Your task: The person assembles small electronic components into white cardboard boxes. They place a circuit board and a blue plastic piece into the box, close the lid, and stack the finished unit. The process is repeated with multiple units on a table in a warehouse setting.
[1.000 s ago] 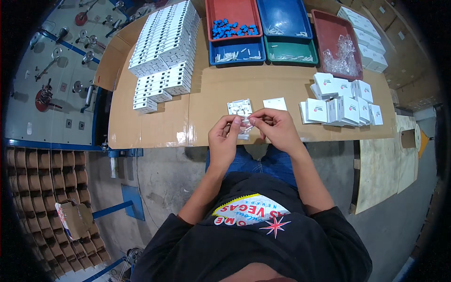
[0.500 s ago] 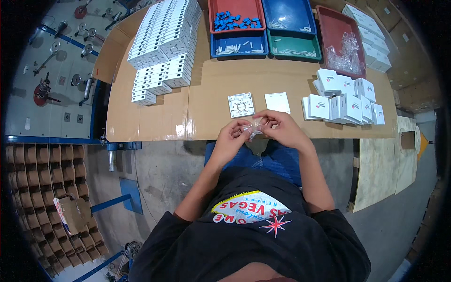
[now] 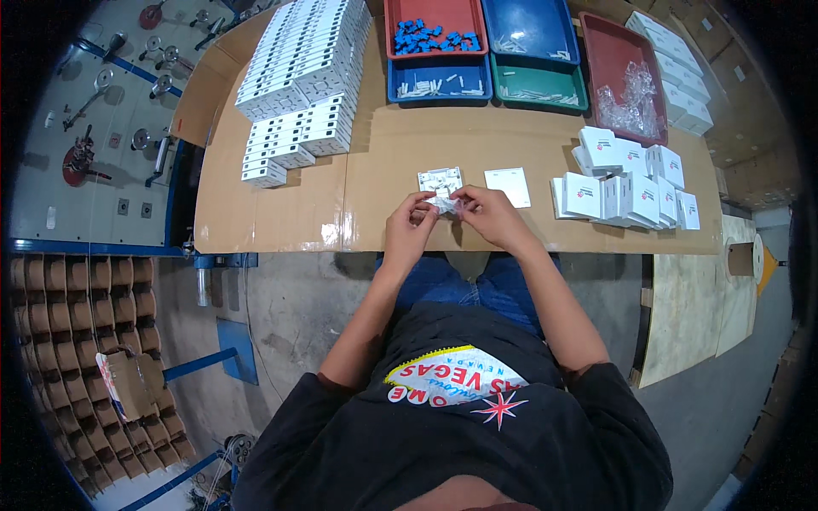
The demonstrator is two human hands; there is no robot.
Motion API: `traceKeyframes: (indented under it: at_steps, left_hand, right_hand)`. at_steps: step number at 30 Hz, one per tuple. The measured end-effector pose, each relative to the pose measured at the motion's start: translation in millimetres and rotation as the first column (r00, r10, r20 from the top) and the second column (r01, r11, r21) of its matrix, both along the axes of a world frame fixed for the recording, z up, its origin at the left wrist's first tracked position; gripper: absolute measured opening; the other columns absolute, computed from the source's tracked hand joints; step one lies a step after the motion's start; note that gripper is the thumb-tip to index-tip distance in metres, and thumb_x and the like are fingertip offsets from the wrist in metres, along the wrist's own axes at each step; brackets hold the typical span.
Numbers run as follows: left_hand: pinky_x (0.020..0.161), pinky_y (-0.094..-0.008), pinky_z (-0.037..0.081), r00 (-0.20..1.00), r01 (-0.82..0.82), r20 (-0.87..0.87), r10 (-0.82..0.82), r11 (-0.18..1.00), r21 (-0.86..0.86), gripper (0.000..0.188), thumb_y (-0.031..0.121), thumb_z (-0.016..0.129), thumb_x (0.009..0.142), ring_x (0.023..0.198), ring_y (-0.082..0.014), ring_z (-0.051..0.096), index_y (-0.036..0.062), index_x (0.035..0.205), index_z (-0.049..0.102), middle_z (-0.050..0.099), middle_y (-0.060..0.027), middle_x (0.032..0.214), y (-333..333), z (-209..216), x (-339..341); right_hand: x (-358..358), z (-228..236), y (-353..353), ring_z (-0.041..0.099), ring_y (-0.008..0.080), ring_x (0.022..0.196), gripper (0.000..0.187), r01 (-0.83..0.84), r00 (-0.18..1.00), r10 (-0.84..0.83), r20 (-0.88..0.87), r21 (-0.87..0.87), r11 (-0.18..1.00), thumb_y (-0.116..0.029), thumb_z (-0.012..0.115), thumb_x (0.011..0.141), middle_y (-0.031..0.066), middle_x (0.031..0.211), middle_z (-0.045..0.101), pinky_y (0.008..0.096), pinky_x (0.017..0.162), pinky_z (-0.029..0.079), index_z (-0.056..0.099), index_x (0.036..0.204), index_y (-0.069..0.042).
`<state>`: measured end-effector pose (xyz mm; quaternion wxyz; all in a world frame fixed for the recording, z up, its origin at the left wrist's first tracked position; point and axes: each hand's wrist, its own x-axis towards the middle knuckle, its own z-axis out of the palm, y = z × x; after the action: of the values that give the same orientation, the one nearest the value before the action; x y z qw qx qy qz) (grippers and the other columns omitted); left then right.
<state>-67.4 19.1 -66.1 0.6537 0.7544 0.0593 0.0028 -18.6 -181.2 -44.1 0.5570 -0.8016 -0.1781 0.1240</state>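
Between my hands is a small crinkled clear plastic bag [image 3: 444, 205]; what is inside it is too small to make out. The fingertips of my left hand [image 3: 408, 228] pinch its left side, while my right hand [image 3: 492, 216] grips the right side. The bag hangs over the near edge of an open white square box base [image 3: 440, 178] with moulded parts inside, and hides that edge. To the right of my right hand's fingers, a flat white square cover [image 3: 509, 186] lies on the cardboard-topped table.
Tall stacks of white box bases [image 3: 298, 85] stand at the left. Along the back are a red tray [image 3: 434, 13] of blue parts, blue and green trays [image 3: 540, 83] of small white pieces, and another red tray [image 3: 596, 51] of clear bags. Closed white boxes [image 3: 635, 196] pile up at the right.
Both hands have moved forward with the clear bag, from near the table's front edge to the near side of the white box base. The view has shifted slightly.
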Motion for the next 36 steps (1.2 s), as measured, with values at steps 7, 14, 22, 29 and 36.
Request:
traceKeyframes:
  at_steps: [7, 14, 22, 29, 36]
  left_hand:
    - [0.072, -0.0310, 0.052, 0.983, -0.114, 0.170, 0.069, 0.956, 0.271, 0.021, 0.012, 0.074, 0.093, 0.074, -0.0157, 0.067, 0.0030, 0.112, 0.071, 0.074, -0.0083, 0.085, 0, -6, 20]
    - [0.092, -0.0401, 0.048, 0.950, -0.218, 0.309, 0.043, 0.799, 0.560, 0.019, 0.015, 0.076, 0.089, 0.094, -0.0265, 0.068, 0.0060, 0.106, 0.072, 0.073, -0.0096, 0.101, 1, -4, 19]
    - [0.086, -0.0414, 0.052, 0.950, -0.163, 0.311, 0.036, 0.904, 0.395, 0.022, 0.010, 0.073, 0.090, 0.095, -0.0317, 0.068, 0.0032, 0.111, 0.070, 0.070, -0.0138, 0.105, 5, -17, 28]
    - [0.083, -0.0345, 0.055, 0.947, -0.145, 0.320, -0.032, 0.845, 0.514, 0.019, 0.001, 0.072, 0.090, 0.093, -0.0262, 0.070, 0.0009, 0.109, 0.072, 0.069, -0.0141, 0.103, 5, -12, 27]
    - [0.084, -0.0410, 0.053, 0.935, -0.178, 0.356, -0.009, 0.853, 0.490, 0.015, 0.008, 0.073, 0.089, 0.094, -0.0320, 0.068, 0.0035, 0.104, 0.074, 0.067, -0.0130, 0.105, 2, -14, 24]
  right_hand:
    - [29, -11, 13, 0.070, 0.0331, 0.082, 0.014, 0.036, 0.990, -0.012, 0.138, -0.172, 0.984, -0.014, 0.070, 0.092, 0.0147, 0.092, 0.072, 0.0413, 0.074, 0.054, 0.075, 0.102, -0.005]
    - [30, -19, 21, 0.068, 0.0264, 0.079, 0.011, 0.144, 0.955, -0.069, 0.289, -0.247, 0.958, -0.015, 0.070, 0.093, 0.0081, 0.093, 0.068, 0.0380, 0.070, 0.053, 0.076, 0.100, -0.010]
    - [20, -14, 24, 0.070, 0.0311, 0.084, 0.012, 0.174, 0.955, -0.104, 0.277, -0.240, 0.955, -0.018, 0.067, 0.091, 0.0083, 0.093, 0.070, 0.0448, 0.069, 0.055, 0.071, 0.101, -0.014]
    - [16, -26, 21, 0.070, 0.0304, 0.081, 0.008, 0.181, 0.923, -0.057, 0.382, -0.297, 0.938, -0.018, 0.068, 0.090, 0.0066, 0.092, 0.067, 0.0455, 0.066, 0.055, 0.070, 0.096, -0.014]
    - [9, -19, 16, 0.070, 0.0254, 0.073, 0.012, 0.214, 0.894, -0.068, 0.443, -0.287, 0.934, -0.022, 0.072, 0.090, 0.0039, 0.096, 0.066, 0.0413, 0.064, 0.056, 0.073, 0.093, -0.010]
